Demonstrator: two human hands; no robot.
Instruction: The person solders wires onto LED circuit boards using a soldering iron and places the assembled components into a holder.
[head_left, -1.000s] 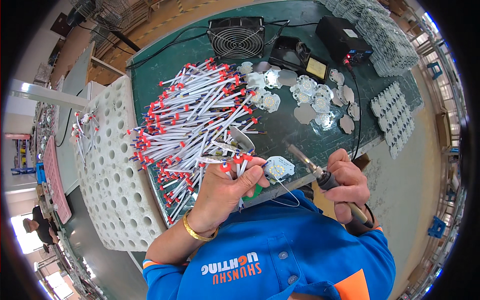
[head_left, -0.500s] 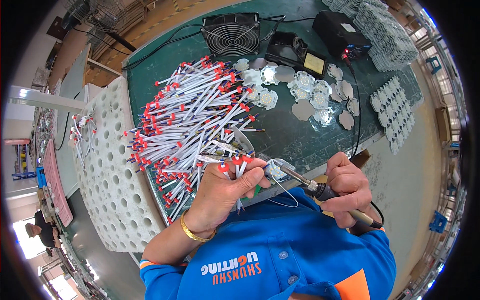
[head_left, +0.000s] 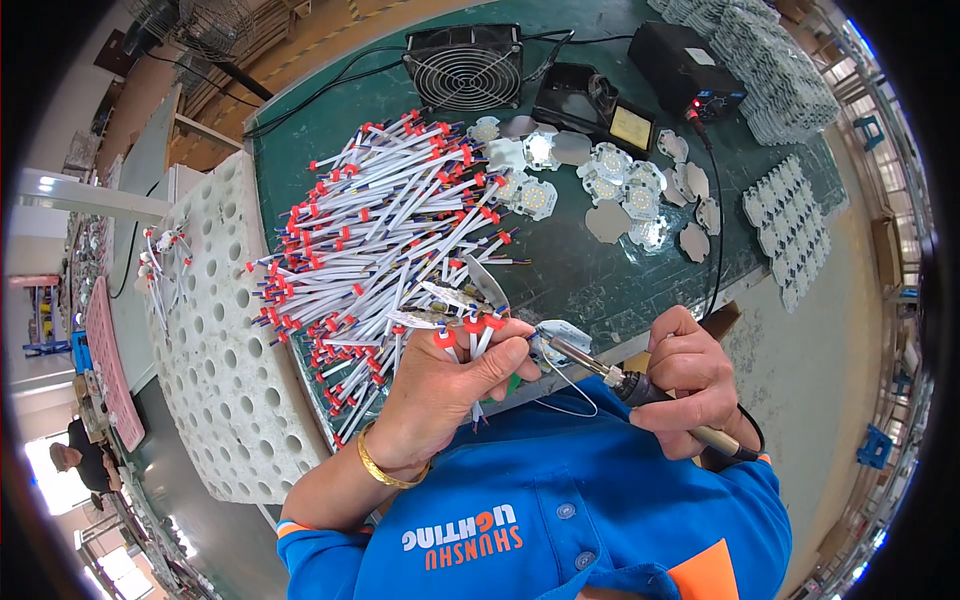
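My left hand (head_left: 425, 395) is closed on several white cables with red rings (head_left: 476, 324); small metal-backed LED boards (head_left: 455, 297) hang at their ends. My right hand (head_left: 692, 385) grips a soldering iron (head_left: 645, 390), its tip pointing left beside my left fingertips. Right at that tip is another LED board (head_left: 570, 332), tilted, its wire joint partly hidden by fingers and iron. A thin strand of solder wire (head_left: 583, 392) loops below the iron from near my left fingers.
A large pile of white cables (head_left: 380, 230) covers the bench left of centre. Loose LED boards (head_left: 605, 185) lie beyond. At the back are a fan (head_left: 465, 65), an iron stand (head_left: 590, 105), and a black soldering station (head_left: 685, 70). A perforated foam block (head_left: 215, 340) stands left.
The soldering iron and my right hand have shifted slightly left, the tip nearer my left fingertips. The LED board beside the tip shows more to the right of it. My left hand has hardly moved.
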